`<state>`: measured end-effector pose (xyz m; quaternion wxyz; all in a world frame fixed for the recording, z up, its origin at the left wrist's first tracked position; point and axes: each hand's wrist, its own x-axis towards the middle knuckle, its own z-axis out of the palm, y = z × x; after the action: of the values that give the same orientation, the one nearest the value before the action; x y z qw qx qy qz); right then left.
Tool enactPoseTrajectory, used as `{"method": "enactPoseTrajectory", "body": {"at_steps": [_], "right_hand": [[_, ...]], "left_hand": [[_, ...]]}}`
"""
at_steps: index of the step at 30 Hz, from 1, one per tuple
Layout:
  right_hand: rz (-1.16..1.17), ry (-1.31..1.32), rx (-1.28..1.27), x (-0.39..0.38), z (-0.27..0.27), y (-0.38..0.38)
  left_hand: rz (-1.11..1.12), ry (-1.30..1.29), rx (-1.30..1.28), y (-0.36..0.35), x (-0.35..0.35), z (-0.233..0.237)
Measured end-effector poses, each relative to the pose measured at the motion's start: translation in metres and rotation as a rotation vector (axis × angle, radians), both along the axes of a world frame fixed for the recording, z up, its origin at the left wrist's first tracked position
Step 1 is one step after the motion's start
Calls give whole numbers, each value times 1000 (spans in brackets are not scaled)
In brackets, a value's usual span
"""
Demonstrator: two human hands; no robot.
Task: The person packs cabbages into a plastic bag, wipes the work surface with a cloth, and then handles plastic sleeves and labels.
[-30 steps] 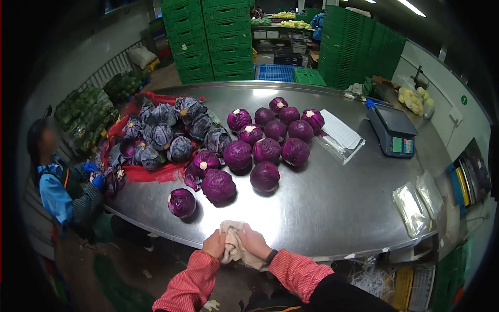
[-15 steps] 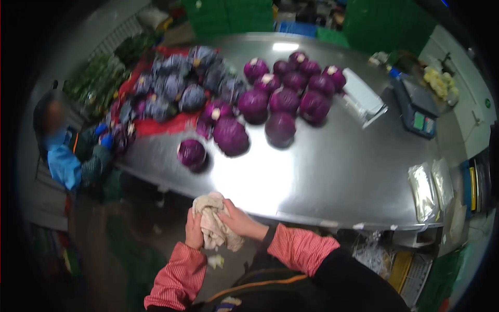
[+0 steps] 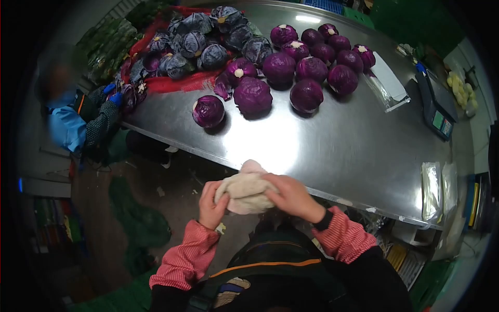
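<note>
Cloth held at the near edge of a metal surface, seen from the head. The cloth [image 3: 247,193], pale and bunched in soft folds, lies between the left hand [image 3: 212,205] and the right hand [image 3: 296,197]. Both are closed on it: the left grips its left end, the right its right end, each with the thumb on the near side. In this view the cloth's upper part overlaps the rim of the surface [image 3: 364,156]; whether the two touch cannot be told. Checked sleeves [image 3: 189,252] cover the forearms, and a dark band [image 3: 325,219] circles the right wrist.

Beyond the cloth stand trimmed cabbages [image 3: 306,96], glossy purple, mostly in a close group; one [image 3: 209,111] sits apart, nearest the left hand. To their left, cabbages with dull outer leaves [image 3: 192,44] are heaped on a red net [image 3: 182,83]. Right of the trimmed group lies a white sheet [image 3: 387,78], with a scale [image 3: 441,112] farther right. Clear bags [image 3: 431,192] lie at the right end of the surface. At far left, a co-worker [image 3: 67,127] in blue gloves [image 3: 116,99] stands with both gloves at a leafy cabbage [image 3: 130,98].
</note>
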<state>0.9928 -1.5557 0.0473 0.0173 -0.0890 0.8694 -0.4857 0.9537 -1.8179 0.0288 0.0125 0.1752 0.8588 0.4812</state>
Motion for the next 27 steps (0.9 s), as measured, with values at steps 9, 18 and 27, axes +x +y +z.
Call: {"method": "enactPoseTrajectory", "body": {"at_steps": [9, 18, 27], "right_hand": [[-288, 33, 569, -16, -18, 72], [-233, -43, 592, -53, -72, 10], [-229, -89, 329, -121, -84, -61]], "left_hand": [[-317, 359, -216, 93, -81, -8], [-380, 159, -826, 81, -114, -41], [-73, 86, -609, 25, -141, -56]]}}
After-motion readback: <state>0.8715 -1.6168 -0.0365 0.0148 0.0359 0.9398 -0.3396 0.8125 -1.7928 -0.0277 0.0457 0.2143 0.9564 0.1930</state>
